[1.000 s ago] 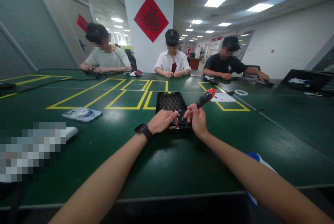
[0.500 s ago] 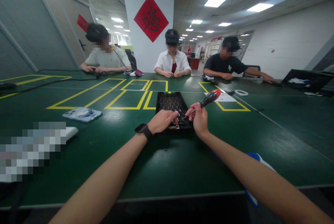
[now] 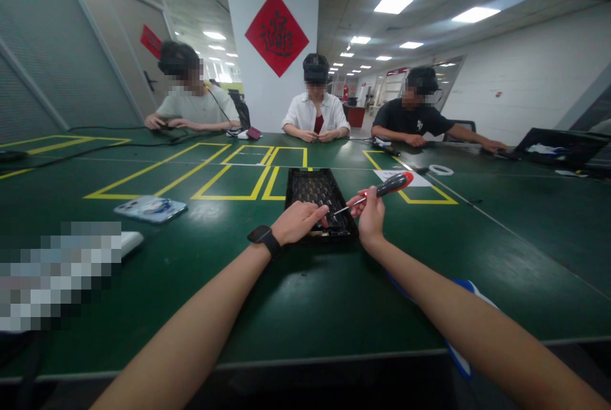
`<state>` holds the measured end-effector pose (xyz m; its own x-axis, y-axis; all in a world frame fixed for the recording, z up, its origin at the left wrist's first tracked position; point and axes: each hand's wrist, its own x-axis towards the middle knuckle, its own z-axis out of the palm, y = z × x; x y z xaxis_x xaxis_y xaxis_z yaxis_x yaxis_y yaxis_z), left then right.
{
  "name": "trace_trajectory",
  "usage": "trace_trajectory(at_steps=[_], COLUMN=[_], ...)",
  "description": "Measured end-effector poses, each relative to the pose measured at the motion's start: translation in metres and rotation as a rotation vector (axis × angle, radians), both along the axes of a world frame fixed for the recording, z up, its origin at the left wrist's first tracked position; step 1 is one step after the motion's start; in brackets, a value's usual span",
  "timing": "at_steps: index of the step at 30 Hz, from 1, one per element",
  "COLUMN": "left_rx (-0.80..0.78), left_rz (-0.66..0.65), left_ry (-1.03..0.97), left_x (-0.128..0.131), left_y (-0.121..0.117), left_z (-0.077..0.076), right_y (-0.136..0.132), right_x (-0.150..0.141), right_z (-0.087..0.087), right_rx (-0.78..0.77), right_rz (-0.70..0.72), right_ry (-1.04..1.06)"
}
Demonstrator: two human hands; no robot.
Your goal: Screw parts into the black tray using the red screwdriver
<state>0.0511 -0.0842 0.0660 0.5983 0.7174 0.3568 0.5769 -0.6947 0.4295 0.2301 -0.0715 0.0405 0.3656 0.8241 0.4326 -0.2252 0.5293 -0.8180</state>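
A black rectangular tray-like part (image 3: 315, 190) lies on the green table (image 3: 305, 308) in front of me. My left hand (image 3: 298, 222), with a black watch on its wrist, rests on the near left edge of the black part, fingers curled and pressing on it. My right hand (image 3: 370, 212) is closed round a screwdriver with a red and black handle (image 3: 394, 184). The handle leans to the right, and the thin metal tip points left over the part's near right corner.
Three people sit at the far side of the table. A phone-like flat object (image 3: 149, 209) lies at the left and a white object (image 3: 131, 241) nearer me. A roll of tape (image 3: 440, 169) and a paper sheet (image 3: 403, 176) lie at the right. Yellow lines mark the table.
My right hand has moved a little to the right and tipped the screwdriver from steep to nearly level, so its tip has lifted off the black part. My left hand stays put.
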Motion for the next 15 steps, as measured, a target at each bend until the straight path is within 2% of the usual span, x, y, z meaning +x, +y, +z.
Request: trace_trajectory(at_steps=[3, 6, 10, 15], left_rx=[0.03, 0.087, 0.16, 0.191], left_rz=[0.029, 0.094, 0.174, 0.246], left_ry=[0.002, -0.022, -0.02, -0.004], left_x=[0.001, 0.001, 0.002, 0.009], left_y=[0.001, 0.003, 0.003, -0.003], left_z=[-0.001, -0.004, -0.004, 0.0], right_y=[0.006, 0.018, 0.026, 0.012], right_x=[0.001, 0.001, -0.006, -0.021], right_z=[0.005, 0.018, 0.034, 0.029], right_rx=[0.004, -0.005, -0.04, 0.007], right_rz=[-0.022, -0.026, 0.08, 0.133], right_ry=[-0.043, -0.129, -0.24, -0.203])
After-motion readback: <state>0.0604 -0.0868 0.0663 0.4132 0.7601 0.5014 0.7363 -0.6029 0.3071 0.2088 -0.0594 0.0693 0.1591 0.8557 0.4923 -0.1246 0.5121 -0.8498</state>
